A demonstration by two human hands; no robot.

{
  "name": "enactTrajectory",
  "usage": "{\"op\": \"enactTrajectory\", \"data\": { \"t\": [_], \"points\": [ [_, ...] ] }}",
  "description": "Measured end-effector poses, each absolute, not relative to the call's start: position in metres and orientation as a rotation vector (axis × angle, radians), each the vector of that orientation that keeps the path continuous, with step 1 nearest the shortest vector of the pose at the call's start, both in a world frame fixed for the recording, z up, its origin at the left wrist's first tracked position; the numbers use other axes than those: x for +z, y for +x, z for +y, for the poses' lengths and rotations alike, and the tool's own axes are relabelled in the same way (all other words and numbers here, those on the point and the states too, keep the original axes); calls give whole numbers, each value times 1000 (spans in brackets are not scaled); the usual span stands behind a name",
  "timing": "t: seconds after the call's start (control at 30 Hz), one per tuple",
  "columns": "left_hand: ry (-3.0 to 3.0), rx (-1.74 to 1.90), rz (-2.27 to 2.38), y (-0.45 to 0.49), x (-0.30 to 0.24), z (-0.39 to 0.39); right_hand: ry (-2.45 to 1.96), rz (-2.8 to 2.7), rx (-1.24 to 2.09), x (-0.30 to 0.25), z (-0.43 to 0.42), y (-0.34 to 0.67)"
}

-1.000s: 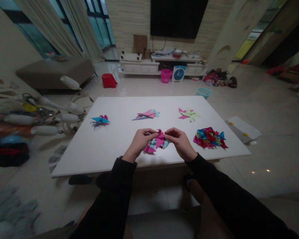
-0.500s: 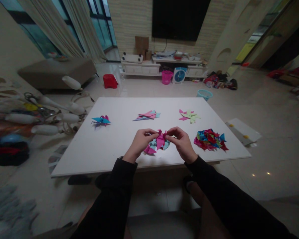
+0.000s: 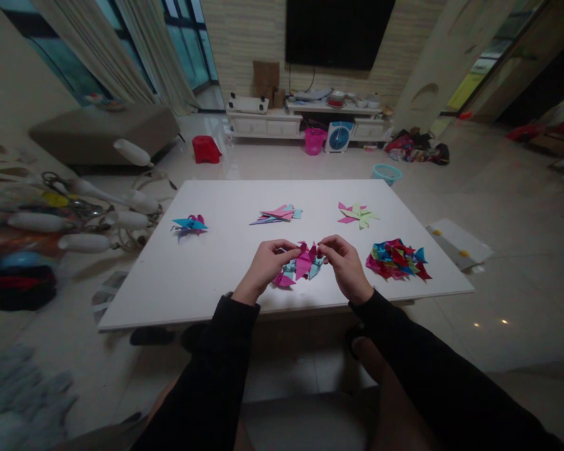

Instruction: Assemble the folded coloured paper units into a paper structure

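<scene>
A pink folded-paper piece [image 3: 304, 264], crane-like with two points sticking up, is held above the white table. My left hand [image 3: 275, 260] pinches its left side between thumb and fingers. My right hand [image 3: 344, 260] has thumb and fingertips closed together just beside its right point; whether a bit of paper is between them is too small to tell. Beneath lie light-blue folded papers [image 3: 289, 269] and another pink folded piece [image 3: 283, 279], partly covered by the held one.
On the white table [image 3: 169, 282] lie a heap of colourful folded papers [image 3: 397, 260] at right, green and pink pieces [image 3: 357, 215] and pink and blue pieces [image 3: 279, 215] farther back, and blue and purple cranes [image 3: 190, 224] at left. A blue basket [image 3: 386, 173] stands behind.
My right fingertips have shifted slightly right and up, off the spot they pinched on the pink paper. My left hand keeps its pinch. The view has tilted slightly.
</scene>
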State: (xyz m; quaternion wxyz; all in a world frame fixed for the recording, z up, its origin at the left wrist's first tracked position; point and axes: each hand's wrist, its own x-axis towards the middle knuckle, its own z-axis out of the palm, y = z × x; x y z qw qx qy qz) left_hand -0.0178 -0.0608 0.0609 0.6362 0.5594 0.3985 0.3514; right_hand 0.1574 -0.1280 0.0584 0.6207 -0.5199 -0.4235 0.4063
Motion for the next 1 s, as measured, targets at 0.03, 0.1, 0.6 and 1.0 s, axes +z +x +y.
{"op": "enactTrajectory", "data": {
  "t": [0.03,0.1,0.6,1.0],
  "points": [
    [1281,803,911,-18,61,-61,-1191,-972,945,58,-128,158],
    [1287,797,910,-18,61,-61,-1185,-971,977,58,-128,158],
    [1269,785,898,-18,60,-61,-1186,-997,1000,59,-129,157],
    [1301,800,908,-20,62,-60,-1167,-1029,975,56,-128,162]
  ]
}}
